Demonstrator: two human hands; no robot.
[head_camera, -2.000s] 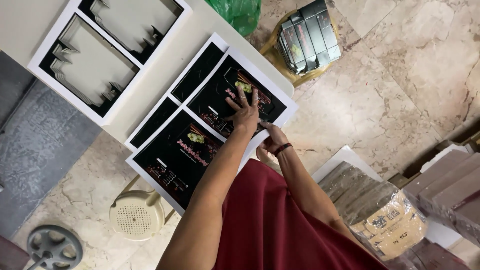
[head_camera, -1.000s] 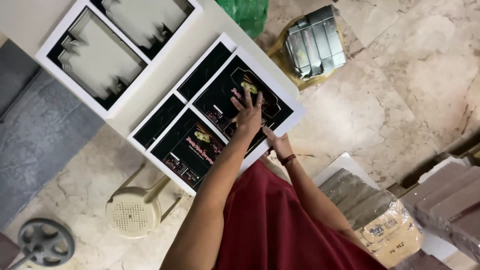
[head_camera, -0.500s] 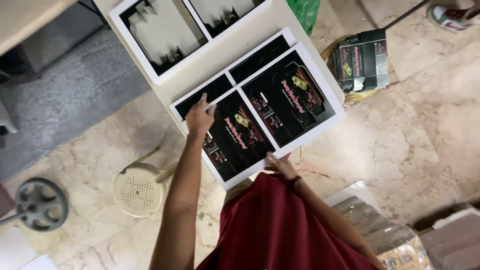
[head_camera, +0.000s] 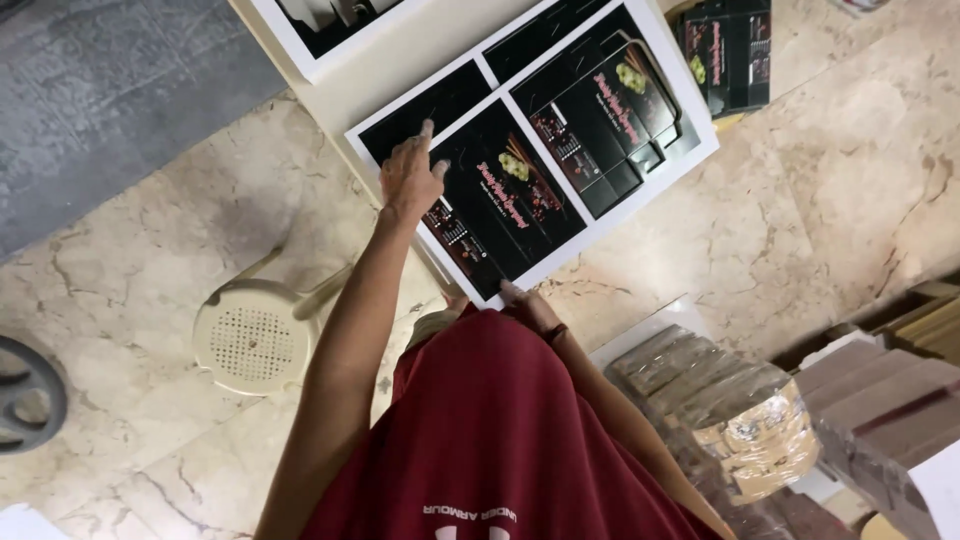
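A large white sheet (head_camera: 640, 190) printed with black flat box layouts lies on a cream table (head_camera: 390, 70). My left hand (head_camera: 410, 175) rests flat on the sheet's left part, fingers spread, pressing on the black print. My right hand (head_camera: 528, 305) touches the sheet's near edge with its fingertips, just above my red shirt. Neither hand grips anything that I can see.
Another printed sheet (head_camera: 320, 20) lies further back on the table. A cream plastic stool (head_camera: 250, 340) stands on the marble floor at the left. A stack of black printed boxes (head_camera: 725, 55) sits at top right. Wrapped bundles of flat cardboard (head_camera: 740, 410) lie at right.
My left hand moved from the sheet's middle to its left part. My right hand stayed at the sheet's near edge. The view shifted, so the table sits higher in frame.
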